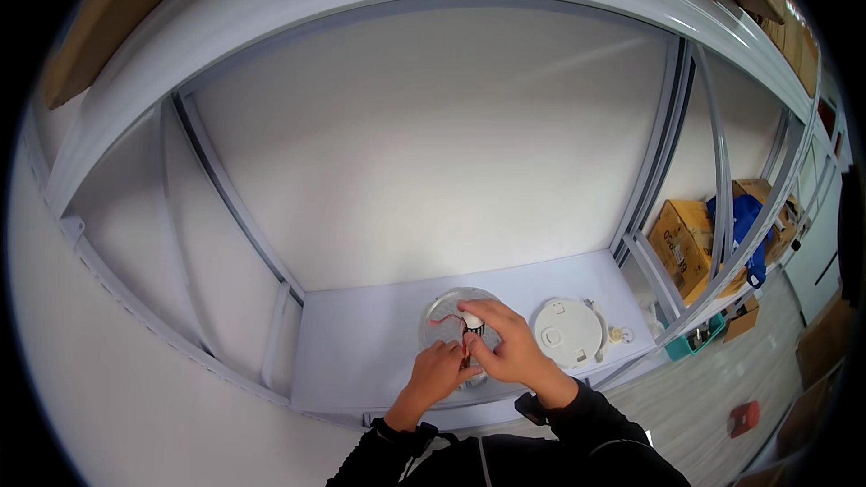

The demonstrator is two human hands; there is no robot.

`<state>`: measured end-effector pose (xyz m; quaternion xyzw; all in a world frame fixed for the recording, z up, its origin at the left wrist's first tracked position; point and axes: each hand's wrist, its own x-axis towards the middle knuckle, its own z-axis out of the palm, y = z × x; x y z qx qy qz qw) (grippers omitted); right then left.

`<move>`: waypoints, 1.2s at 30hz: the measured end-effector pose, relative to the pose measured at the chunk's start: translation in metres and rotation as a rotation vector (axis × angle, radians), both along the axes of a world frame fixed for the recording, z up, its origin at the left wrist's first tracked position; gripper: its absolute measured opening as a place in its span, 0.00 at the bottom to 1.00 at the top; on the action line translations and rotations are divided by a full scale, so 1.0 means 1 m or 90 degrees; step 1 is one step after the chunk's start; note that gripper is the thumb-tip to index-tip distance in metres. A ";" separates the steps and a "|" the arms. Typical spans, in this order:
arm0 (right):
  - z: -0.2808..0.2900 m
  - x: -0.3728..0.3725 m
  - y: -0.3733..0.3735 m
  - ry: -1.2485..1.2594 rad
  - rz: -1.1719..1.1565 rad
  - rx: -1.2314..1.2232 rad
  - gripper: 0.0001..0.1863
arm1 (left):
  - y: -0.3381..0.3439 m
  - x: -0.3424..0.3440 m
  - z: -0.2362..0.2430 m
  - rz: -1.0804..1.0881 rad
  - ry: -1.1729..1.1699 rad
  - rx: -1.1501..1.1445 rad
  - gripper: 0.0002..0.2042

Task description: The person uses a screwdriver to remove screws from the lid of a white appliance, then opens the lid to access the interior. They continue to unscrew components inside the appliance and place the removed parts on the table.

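Note:
A small cylinder (pixel 474 326) with a white top and a dark printed side stands between my hands. My right hand (pixel 512 348) is closed around it, index finger over the top and thumb against the side. My left hand (pixel 437 373) pinches close to its lower end, where thin red wires (pixel 465 352) run between the fingertips. Another loop of red wire (pixel 442 320) curves off to the left. Under both hands lies a round, shiny, shallow dish (pixel 460 294), partly covered by them. Fingers hide the lower part of the cylinder.
On the white shelf (pixel 352 352), a round white plastic base (pixel 566 334) lies right of the dish, beside a curved white piece (pixel 599 332) and a small pale part (pixel 621 335). Metal uprights frame both sides. Cardboard boxes (pixel 683 248) and a teal bin (pixel 696 343) stand further right.

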<state>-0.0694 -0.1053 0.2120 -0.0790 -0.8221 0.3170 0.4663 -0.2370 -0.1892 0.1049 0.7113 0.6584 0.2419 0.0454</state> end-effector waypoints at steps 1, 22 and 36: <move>0.000 0.001 0.001 -0.008 0.001 0.017 0.32 | 0.001 0.000 -0.002 0.002 0.000 -0.002 0.19; -0.013 0.004 0.000 -0.023 -0.002 -0.099 0.30 | -0.001 0.000 -0.002 0.015 -0.018 0.040 0.22; -0.008 0.016 0.009 0.098 -0.042 -0.118 0.27 | -0.004 0.007 -0.001 0.060 -0.148 0.065 0.13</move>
